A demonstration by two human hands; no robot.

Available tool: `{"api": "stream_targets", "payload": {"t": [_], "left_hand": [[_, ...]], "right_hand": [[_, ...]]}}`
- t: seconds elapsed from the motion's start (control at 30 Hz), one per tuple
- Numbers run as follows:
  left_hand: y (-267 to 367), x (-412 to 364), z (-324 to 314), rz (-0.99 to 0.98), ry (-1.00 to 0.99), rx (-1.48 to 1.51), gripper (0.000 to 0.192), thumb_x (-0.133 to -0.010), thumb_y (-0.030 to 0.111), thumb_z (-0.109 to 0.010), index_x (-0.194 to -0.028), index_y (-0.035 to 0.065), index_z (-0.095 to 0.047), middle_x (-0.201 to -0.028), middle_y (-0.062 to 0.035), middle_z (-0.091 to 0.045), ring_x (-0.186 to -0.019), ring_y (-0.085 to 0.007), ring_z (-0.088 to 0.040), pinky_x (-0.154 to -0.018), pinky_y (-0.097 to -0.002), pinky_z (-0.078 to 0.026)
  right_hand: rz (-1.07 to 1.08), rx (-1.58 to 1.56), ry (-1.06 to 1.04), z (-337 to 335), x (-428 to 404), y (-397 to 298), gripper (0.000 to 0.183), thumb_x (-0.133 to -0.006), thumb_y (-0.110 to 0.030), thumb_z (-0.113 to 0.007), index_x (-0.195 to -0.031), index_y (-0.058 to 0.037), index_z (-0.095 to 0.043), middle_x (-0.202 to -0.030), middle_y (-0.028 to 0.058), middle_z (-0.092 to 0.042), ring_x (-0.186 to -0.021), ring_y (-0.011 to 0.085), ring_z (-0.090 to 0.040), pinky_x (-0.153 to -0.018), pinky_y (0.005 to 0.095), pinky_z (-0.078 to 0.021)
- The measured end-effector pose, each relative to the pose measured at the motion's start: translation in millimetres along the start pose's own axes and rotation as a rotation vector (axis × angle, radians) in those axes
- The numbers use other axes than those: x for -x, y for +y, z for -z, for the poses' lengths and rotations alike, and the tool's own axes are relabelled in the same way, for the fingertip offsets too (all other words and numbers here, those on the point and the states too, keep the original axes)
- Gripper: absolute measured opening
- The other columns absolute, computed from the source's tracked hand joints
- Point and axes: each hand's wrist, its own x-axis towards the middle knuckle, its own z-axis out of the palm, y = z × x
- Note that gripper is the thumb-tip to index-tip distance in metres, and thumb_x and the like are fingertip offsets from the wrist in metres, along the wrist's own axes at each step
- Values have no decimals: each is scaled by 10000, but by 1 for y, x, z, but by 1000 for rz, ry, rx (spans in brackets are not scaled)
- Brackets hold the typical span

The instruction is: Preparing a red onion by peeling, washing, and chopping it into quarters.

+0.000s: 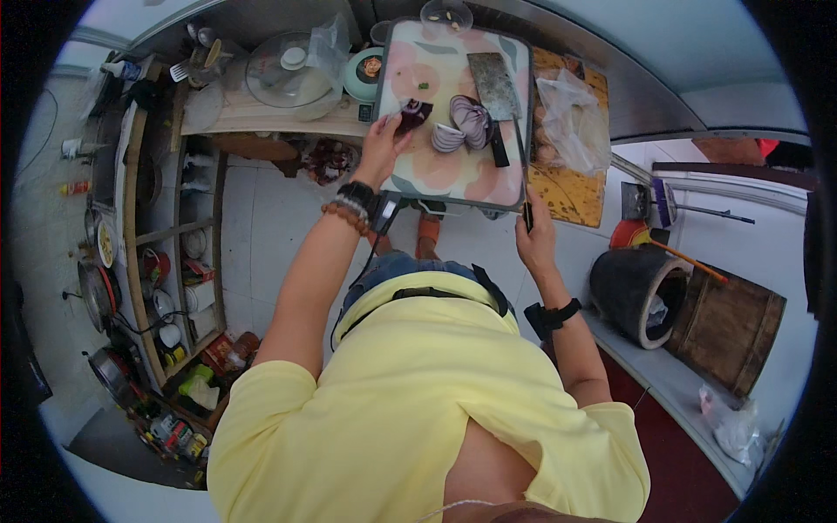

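Observation:
My left hand (pixel 382 149) holds a dark purple piece of red onion (pixel 413 115) over the left side of a patterned cutting board (pixel 451 180). In my right hand (pixel 538 230) is the black handle of a knife (pixel 521 153), whose narrow blade points away from me along the board's right edge. Cut red onion with its rings showing (pixel 471 123) lies mid-board, and a smaller onion wedge (pixel 448 138) touches it on the left. A cleaver (pixel 495 85) with a black handle rests flat just right of the onion. A small green scrap lies further up the board.
Beyond the board's far edge stands a clear bowl (pixel 446 17). A green round container (pixel 363 73) and a glass lid (pixel 281 68) are to the left. Eggs under a plastic bag (pixel 575 124) sit on the wooden surface at right. Shelves (pixel 176 229) hold kitchenware at left.

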Motion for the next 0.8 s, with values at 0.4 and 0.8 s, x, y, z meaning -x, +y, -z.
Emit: {"api": "stream_targets", "payload": {"t": [0.4, 0.8], "left_hand": [[12, 7, -6, -32, 196, -594, 532, -844, 132, -658, -1306, -9, -433, -1204, -149, -512, -954, -207, -577, -730, -320, -524], [-4, 70, -10, 25, 152, -685, 507, -868, 128, -639, -1330, 34, -451, -1284, -142, -478, -1076, -216, -543, -828, -316, -509]], "right_hand": [[-38, 185, -16, -52, -82, 32, 501, -821, -71, -621, -1304, -109, -491, -1020, 171, -524, -948, 374, -561, -748, 447, -477], [-11, 157, 36, -68, -72, 42, 136, -814, -170, -642, -905, -69, -642, -892, 135, -598, -777, 360, -608, -680, 463, -485]]}}
